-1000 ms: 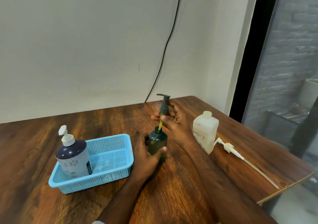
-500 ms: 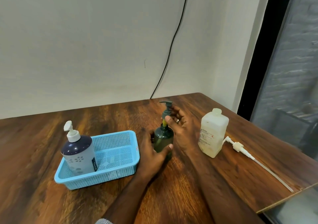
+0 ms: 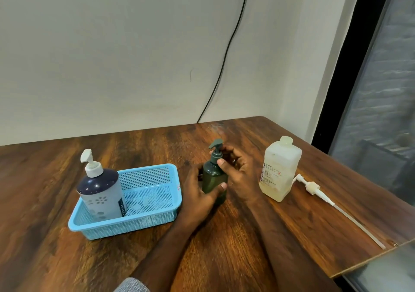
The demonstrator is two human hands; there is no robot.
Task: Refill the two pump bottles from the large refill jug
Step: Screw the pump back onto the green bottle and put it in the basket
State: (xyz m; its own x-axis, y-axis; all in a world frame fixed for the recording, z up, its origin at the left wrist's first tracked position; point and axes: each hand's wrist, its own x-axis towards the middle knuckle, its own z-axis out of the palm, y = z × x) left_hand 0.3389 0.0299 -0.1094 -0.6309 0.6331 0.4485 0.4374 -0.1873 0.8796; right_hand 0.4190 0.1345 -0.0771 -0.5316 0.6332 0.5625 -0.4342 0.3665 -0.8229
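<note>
A: Where was the green pump bottle (image 3: 213,178)?
B: Upright on the wooden table (image 3: 292,220), between the blue basket (image 3: 143,221) and the refill jug (image 3: 279,170). Touching neither.

A: Grip?
B: Left hand (image 3: 198,192) wrapped around the body, thumb across the front, low down. Right hand (image 3: 238,168) pinched the pump collar (image 3: 216,154), thumb in front, fingers curled behind. Nozzle pointed left. Whether the collar was threaded home, couldn't tell.

A: Handling?
B: Judgement only: small rigid plastic, light, smooth round wall, likely slick if any liquid got on it. Body hold low for bracing and collar for torque looked right. Don't lift by the pump head.

A: Jug?
B: Open neck, no cap seen, pale liquid roughly half up. Square shoulders, probably heaviest item there; I'd take it around the body, both flat sides. Its white pump with dip tube (image 3: 336,206) lay on the table to the right of it.

A: Second bottle?
B: White-and-navy pump bottle (image 3: 101,190) stood in the basket's left end, pump on. Looked heavier and wider; grip the body, not the nozzle.
</note>
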